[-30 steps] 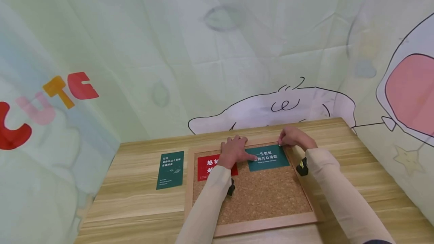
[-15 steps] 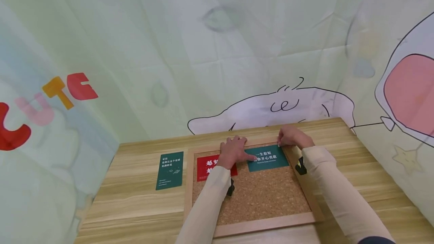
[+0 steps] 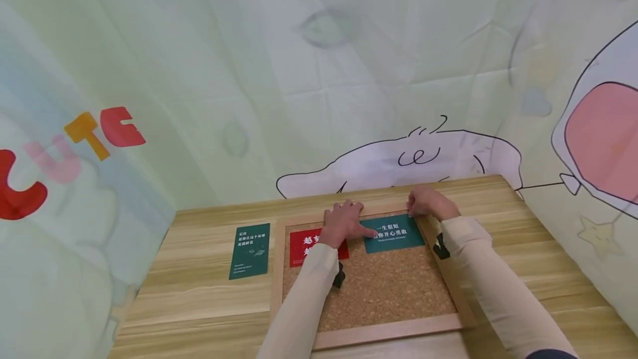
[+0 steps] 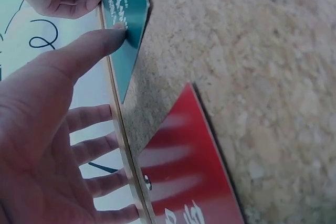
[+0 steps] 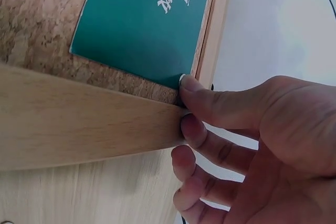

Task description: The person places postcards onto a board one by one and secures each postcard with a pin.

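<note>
A wood-framed corkboard [image 3: 389, 292] lies on the table under both hands. Near its top right corner sits a green card [image 3: 394, 244] with white lettering. My left hand [image 3: 343, 225] has its thumb resting on that card; in the left wrist view the other fingers reach straight to the frame's far edge. My right hand [image 3: 430, 203] curls at the frame's corner, its thumb pressing what looks like a small thumbtack [image 5: 182, 79], mostly hidden, at the card's corner. A red card [image 3: 300, 245] lies on the cork, partly covered by my left arm, with a shiny tack [image 4: 147, 182] in its corner.
Another green card [image 3: 249, 259] lies on the wooden table [image 3: 199, 303], left of the board. A printed cloth backdrop [image 3: 324, 98] rises behind the table and at its sides. Each wrist carries a small black device.
The right hand and forearm have shifted very slightly left at the card's corner. My left hand keeps its place, and the cards and board stay where they were.
</note>
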### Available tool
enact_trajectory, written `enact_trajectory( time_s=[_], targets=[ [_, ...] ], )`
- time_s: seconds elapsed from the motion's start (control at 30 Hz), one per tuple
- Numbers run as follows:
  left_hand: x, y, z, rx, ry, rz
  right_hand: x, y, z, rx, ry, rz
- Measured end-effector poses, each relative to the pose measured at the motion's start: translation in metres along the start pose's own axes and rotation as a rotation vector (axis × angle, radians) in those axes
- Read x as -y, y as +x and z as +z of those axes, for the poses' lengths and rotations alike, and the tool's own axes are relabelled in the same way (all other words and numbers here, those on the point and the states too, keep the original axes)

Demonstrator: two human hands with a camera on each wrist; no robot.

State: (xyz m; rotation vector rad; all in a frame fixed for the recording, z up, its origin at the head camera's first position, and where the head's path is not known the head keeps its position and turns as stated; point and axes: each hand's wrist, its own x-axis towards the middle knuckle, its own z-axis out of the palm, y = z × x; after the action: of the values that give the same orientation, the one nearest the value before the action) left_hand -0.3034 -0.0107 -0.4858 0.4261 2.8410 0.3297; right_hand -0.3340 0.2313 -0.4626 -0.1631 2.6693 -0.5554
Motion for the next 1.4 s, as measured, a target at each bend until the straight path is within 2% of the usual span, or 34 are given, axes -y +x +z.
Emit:
enact_trajectory(
  time_s=[0.23,0.37,0.47,0.6,0.77,0.97,1.13,1.27,1.4],
  targets=[
    [0.009,0.003,-0.002,0.027,0.010,0.037,0.004,0.004,0.002,0.011,-0.029,0.045],
    [0.020,0.000,-0.004,-0.002,-0.064,0.070,0.003,0.004,0.001,0.009,-0.042,0.049],
    [0.033,-0.006,-0.005,-0.034,-0.123,0.058,0.003,0.004,0.001,0.009,-0.050,0.044],
    [0.060,-0.020,-0.009,-0.082,-0.169,0.008,0.003,0.004,0.000,0.013,-0.049,0.036],
    [0.097,-0.046,-0.022,-0.147,-0.196,-0.076,0.002,0.003,0.002,0.014,0.002,0.057],
    [0.134,-0.079,-0.029,-0.203,-0.160,-0.151,-0.002,0.001,0.002,0.009,0.041,0.055],
    [0.149,-0.103,-0.023,-0.230,-0.128,-0.149,-0.006,-0.002,0.003,0.005,0.056,0.031],
    [0.153,-0.115,-0.013,-0.230,-0.234,-0.171,-0.006,-0.004,0.003,-0.006,0.055,0.003],
    [0.154,-0.119,-0.005,-0.229,-0.335,-0.205,-0.004,-0.004,0.004,-0.019,0.068,-0.011]
  ],
)
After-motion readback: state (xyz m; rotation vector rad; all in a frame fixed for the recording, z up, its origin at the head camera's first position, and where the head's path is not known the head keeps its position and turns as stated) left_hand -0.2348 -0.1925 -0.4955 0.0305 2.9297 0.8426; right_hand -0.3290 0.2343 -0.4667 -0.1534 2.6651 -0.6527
